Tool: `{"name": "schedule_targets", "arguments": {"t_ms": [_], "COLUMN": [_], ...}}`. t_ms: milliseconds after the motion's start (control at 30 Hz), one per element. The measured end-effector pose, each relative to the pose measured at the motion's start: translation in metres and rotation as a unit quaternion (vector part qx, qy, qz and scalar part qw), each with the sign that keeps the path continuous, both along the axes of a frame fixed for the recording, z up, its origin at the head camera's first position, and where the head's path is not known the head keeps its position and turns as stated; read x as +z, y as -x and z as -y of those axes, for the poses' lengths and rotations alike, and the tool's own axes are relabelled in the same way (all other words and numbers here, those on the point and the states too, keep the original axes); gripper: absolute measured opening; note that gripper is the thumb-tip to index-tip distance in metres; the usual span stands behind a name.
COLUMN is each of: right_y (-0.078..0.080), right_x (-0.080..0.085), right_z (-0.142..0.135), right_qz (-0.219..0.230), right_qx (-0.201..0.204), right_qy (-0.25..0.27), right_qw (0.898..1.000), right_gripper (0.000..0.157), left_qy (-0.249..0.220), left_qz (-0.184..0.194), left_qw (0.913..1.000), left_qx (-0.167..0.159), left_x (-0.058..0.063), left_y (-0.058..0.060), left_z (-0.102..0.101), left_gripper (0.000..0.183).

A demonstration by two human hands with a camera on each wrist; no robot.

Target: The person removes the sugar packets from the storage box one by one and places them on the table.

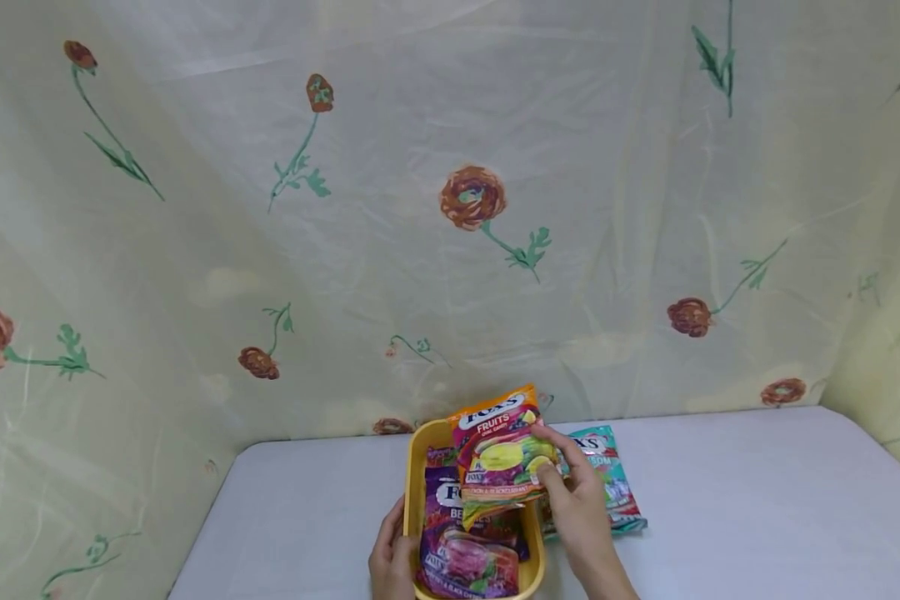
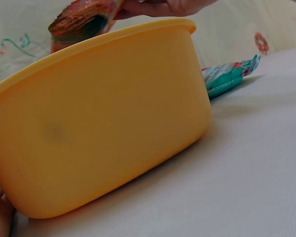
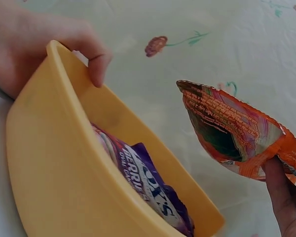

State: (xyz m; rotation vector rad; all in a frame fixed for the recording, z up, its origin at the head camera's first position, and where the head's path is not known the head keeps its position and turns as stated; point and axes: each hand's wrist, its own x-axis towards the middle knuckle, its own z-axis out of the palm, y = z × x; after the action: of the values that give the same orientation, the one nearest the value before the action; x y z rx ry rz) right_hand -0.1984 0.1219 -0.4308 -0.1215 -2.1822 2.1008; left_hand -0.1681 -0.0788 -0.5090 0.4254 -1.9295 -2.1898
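As the left hand (image 1: 393,548) grips the tub (image 2: 103,118), the right hand (image 1: 579,498) pinches an orange bag (image 1: 497,454), seemingly above it.

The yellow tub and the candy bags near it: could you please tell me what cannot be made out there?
- Head view: part of the teal bag, hidden by the right hand and orange bag.
- Head view: whatever lies beneath the purple bag, which covers it.
- Left wrist view: the inside of the yellow tub, hidden by its wall.

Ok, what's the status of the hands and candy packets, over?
Left hand gripping yellow tub. Right hand pinching orange candy packet above it. Purple packet taking up tub space; teal packet beside the tub.
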Motion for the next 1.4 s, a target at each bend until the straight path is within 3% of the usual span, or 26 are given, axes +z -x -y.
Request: {"name": "schedule_targets", "arguments": {"t_ms": [267, 867, 1400], "right_y": [0.002, 0.006, 0.007], "right_x": [0.002, 0.005, 0.007], "right_z": [-0.011, -0.021, -0.04], "right_qz": [-0.01, -0.025, -0.006], "right_qx": [-0.015, -0.041, -0.074], "right_qy": [-0.01, 0.006, 0.019], "right_qw": [1.0, 0.999, 0.997], "right_gripper": [0.041, 0.042, 0.045], "left_qy": [-0.008, 0.007, 0.011], "left_qz": [-0.019, -0.007, -0.006], "left_qw": [0.9998, 0.9999, 0.9999], "left_qx": [0.005, 0.004, 0.003], "left_x": [-0.001, -0.001, -0.003], "left_y": [-0.001, 0.0, 0.0], "left_z": [0.0, -0.001, 0.001], "left_gripper": [0.057, 0.057, 0.057]}}
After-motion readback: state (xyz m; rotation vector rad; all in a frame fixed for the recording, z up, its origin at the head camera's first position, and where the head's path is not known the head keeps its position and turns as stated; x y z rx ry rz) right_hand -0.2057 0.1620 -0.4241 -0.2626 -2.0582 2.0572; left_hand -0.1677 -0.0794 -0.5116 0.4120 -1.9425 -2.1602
